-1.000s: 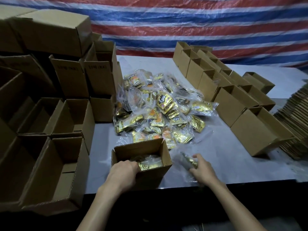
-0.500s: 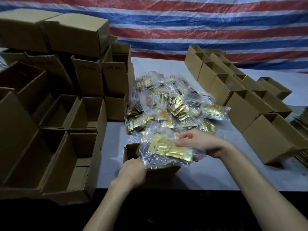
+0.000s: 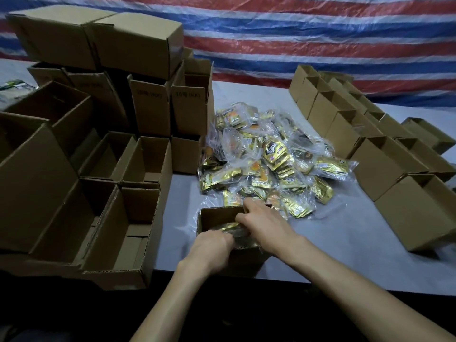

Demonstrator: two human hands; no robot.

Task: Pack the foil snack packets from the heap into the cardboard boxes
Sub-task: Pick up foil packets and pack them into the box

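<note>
From the head camera there was just this one view. Half a second before, the right grip [image 3: 266, 225], a bare hand, had held a clear bag of gold packets [image 3: 228, 227] up in the air over the front box [image 3: 217, 214]. Now that bag was down inside the box, and the right grip had gone down with it. That looked like one more bag nearly packed.

The right grip lay on top of the bag, and its fingers [image 3: 243, 217] reached over the far side of the box. One finger poked out toward the heap [image 3: 266, 164]. I could not tell if it pinched the bag or only pushed it down, for the thumb was hidden.

The left grip [image 3: 212, 245] stayed at the near wall of the box, as it had a second ago. Its fingers curled over that wall and held the box in place. The tips looked to be touching the bag.

The bag sat between the two grips, low in the box, and only a bit of gold showed. The heap of packets lay on the bench [image 3: 345, 255] just behind the box, and it was big. Many empty boxes [image 3: 128, 230] waited on the left, and a row of boxes [image 3: 407, 213] stood on the right. So I think most of the job was left to do.
</note>
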